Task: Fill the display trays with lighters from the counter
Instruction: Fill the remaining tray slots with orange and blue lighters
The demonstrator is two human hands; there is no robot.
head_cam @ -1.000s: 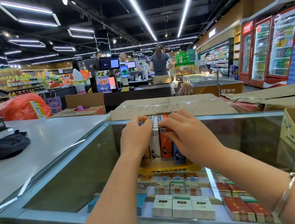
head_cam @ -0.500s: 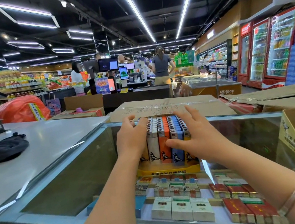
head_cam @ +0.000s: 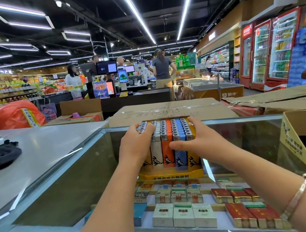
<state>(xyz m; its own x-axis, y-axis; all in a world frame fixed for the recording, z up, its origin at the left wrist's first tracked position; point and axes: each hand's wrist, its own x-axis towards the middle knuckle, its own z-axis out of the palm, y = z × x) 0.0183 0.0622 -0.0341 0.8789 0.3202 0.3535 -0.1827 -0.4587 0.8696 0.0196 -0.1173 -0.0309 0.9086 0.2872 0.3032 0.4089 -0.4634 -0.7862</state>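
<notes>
Both hands are bracketing a packed block of upright plastic lighters (head_cam: 168, 141) in white, orange, blue and yellow, which is standing in a low yellow cardboard display tray (head_cam: 172, 176) on the glass-topped surface (head_cam: 62, 185). The left hand (head_cam: 136, 146) is pressing against the block's left side with fingers spread over the silver tops, and the right hand (head_cam: 199, 138) is pressing the right side, its thumb lying across the blue lighter's front; neither is curling round a single lighter. Judging by this, the step in hand is squaring up the rows so they are sitting snug in the tray, which is looking full. The next move is probably calling for releasing the block gently so nothing tips, then turning to the second yellow cardboard tray (head_cam: 296, 143), sitting at the right edge of the surface with a dark, seemingly unfilled interior.
</notes>
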